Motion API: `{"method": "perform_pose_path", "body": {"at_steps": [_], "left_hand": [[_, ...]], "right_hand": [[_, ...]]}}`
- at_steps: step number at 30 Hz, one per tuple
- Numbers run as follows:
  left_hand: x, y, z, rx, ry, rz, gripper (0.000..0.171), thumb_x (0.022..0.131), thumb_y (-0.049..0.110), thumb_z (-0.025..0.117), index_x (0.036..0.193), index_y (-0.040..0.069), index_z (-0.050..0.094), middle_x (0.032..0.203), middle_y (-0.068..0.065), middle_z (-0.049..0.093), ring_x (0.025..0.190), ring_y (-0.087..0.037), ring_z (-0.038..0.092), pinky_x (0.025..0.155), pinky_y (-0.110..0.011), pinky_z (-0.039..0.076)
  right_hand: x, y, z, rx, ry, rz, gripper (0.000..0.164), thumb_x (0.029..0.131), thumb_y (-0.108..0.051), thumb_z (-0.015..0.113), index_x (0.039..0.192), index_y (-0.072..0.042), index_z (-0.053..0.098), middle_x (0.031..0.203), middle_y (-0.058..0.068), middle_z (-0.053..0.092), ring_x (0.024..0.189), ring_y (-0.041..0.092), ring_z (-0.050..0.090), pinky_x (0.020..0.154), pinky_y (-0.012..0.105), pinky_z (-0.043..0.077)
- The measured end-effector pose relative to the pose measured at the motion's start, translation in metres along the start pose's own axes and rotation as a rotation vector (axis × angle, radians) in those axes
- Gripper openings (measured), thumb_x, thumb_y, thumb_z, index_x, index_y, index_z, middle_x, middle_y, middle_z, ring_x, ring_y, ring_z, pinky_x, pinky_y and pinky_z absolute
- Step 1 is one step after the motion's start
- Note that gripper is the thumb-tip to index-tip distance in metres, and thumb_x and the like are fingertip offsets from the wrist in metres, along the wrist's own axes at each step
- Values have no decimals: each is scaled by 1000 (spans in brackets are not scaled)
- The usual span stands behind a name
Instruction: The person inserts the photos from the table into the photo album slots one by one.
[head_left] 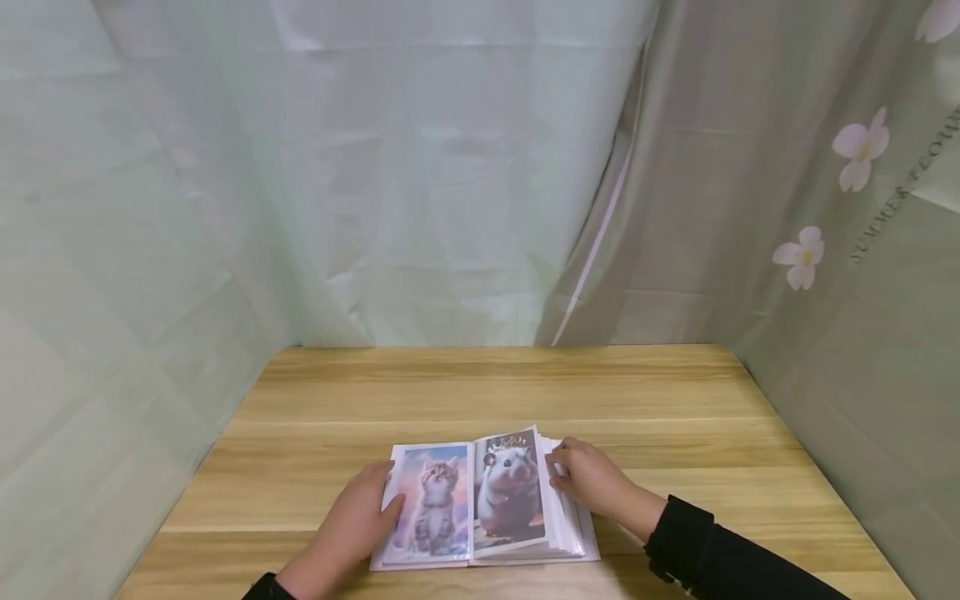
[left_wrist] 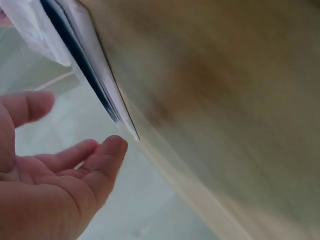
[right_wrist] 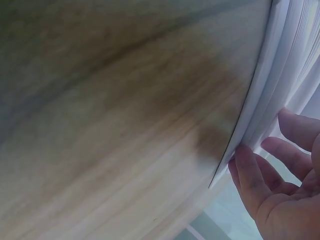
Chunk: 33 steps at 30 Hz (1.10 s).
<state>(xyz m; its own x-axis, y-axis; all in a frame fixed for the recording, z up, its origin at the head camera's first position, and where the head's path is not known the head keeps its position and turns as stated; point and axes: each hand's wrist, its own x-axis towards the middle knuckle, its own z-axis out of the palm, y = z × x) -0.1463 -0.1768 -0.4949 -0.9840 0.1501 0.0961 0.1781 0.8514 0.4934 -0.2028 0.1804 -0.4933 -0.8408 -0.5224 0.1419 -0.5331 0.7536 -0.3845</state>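
Note:
A photo album [head_left: 472,560] lies spread on the table, its left page showing a kitten picture [head_left: 435,504] and its right page a crowned hamster picture [head_left: 510,492]. The hamster leaf is raised a little above the leaves under it. At the album's left edge is my left hand [head_left: 362,510]; in the left wrist view its thumb stands apart from the fingers, with the album edge [left_wrist: 107,75] just beyond the fingertips. My right hand [head_left: 592,479] holds the right edge, thumb against the page edges [right_wrist: 295,65] and fingertips at the cover's side.
The wood-grain table [head_left: 480,383] stretches behind and to both sides of the album. Pale curtains [head_left: 450,183] enclose it at the back, left and right. White flowers [head_left: 798,258] and lettering are printed on the right curtain.

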Motion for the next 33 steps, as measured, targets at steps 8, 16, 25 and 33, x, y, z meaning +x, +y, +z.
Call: {"method": "perform_pose_path", "body": {"at_steps": [8, 16, 25, 33], "left_hand": [[3, 4, -13, -149, -160, -185, 54, 92, 11, 67, 132, -20, 49, 126, -38, 54, 122, -52, 52, 101, -62, 43], [9, 3, -15, -419, -179, -266, 44, 89, -2, 58, 124, -26, 48, 112, -27, 63, 108, -37, 62, 93, -50, 52], [11, -16, -13, -748, -184, -461, 34, 98, -3, 50, 124, -25, 50, 111, -22, 64, 96, -22, 62, 82, -34, 56], [16, -11, -32, -784, -237, -294, 49, 99, 7, 58, 131, -25, 42, 119, -28, 62, 110, -30, 62, 92, -41, 55]], "right_hand": [[1, 2, 2, -2, -15, 18, 28, 85, -11, 79, 111, -1, 74, 95, 5, 64, 74, 10, 52, 62, 25, 48], [2, 2, 2, -10, -9, 28, 27, 85, -11, 80, 109, -2, 74, 93, 3, 63, 71, 9, 49, 60, 25, 46], [1, -2, -1, -24, -12, 19, 24, 85, -8, 79, 107, -1, 74, 91, 6, 63, 73, 11, 52, 63, 28, 49], [2, -1, -1, -14, -2, 12, 23, 85, -7, 79, 107, -1, 74, 92, 7, 64, 75, 13, 55, 64, 29, 51]]}}
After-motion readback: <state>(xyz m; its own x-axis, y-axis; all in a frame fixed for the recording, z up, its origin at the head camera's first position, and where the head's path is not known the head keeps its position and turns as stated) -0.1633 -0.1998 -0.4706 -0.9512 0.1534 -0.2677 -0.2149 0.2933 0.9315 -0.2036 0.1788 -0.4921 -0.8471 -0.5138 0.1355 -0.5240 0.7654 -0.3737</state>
